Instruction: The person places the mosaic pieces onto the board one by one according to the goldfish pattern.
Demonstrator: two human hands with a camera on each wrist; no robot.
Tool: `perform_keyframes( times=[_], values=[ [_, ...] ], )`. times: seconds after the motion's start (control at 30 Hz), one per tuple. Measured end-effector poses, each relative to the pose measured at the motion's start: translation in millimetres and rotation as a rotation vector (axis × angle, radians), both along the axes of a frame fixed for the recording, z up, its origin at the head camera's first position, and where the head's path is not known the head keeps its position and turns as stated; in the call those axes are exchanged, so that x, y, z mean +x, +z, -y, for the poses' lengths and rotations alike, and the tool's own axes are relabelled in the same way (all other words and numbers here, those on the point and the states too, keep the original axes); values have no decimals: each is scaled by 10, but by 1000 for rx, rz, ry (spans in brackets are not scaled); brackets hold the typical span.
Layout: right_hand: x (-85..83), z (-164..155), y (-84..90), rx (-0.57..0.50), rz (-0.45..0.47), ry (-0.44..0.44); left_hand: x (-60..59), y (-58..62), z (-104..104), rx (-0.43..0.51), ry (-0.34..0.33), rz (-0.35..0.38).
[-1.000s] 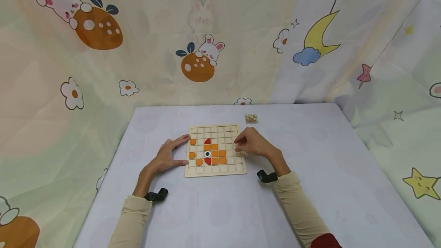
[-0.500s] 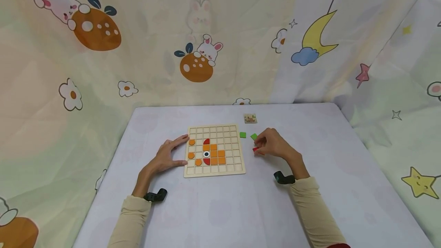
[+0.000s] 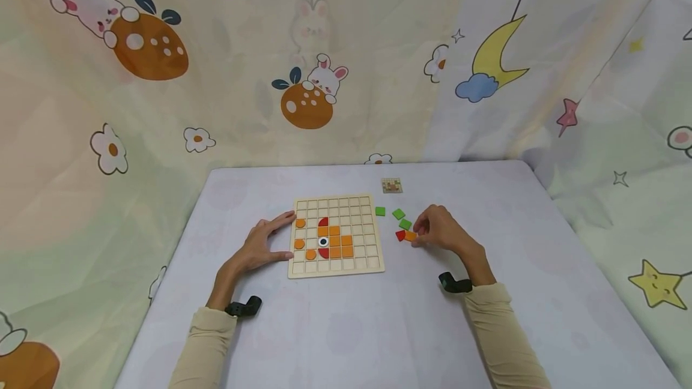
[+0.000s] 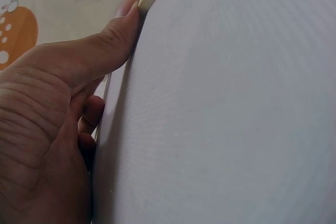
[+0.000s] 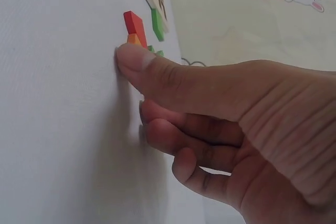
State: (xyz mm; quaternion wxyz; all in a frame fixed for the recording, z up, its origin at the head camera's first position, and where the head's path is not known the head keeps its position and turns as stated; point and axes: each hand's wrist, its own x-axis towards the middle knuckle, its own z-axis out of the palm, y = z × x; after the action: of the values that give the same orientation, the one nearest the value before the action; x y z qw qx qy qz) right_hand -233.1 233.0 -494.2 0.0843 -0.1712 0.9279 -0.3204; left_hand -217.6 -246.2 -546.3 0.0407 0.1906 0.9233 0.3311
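Note:
A square wooden grid board (image 3: 357, 209) lies on the table, with orange squares (image 3: 346, 241), red quarter-round pieces (image 3: 323, 221), an eye tile (image 3: 323, 242) and orange discs (image 3: 300, 223) on it. Thumb and fingers of my left hand (image 3: 256, 249) are spread and rest against the board's left edge. Right of the board, my right hand (image 3: 442, 230) pinches an orange piece (image 3: 410, 236) low over the table. In the right wrist view the thumb covers most of that orange piece (image 5: 133, 39). Beside it sits a red piece (image 3: 400, 235).
Several green tiles (image 3: 398, 214) lie between the board and my right hand. A small patterned card (image 3: 391, 185) is behind them. The white table (image 3: 335, 329) ends at a printed cloth backdrop (image 3: 227, 89).
From the board's right edge, my right hand has moved right to the loose pieces and now grips the orange one. Green tiles came into sight as it moved. My left hand stays put.

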Motion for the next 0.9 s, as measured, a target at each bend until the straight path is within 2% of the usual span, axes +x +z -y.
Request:
perform_keyframes(
  times=[0.3, 0.6, 0.9],
  values=[
    [14, -8, -21, -13, -9, 33, 15, 14, -6, -2, -4, -5],
    [3, -13, -37, -13, 30, 17, 1, 0, 9, 0, -2, -2],
    [15, -23, -21, -11, 17, 36, 18, 15, -9, -5, 5, 12]
  ],
)
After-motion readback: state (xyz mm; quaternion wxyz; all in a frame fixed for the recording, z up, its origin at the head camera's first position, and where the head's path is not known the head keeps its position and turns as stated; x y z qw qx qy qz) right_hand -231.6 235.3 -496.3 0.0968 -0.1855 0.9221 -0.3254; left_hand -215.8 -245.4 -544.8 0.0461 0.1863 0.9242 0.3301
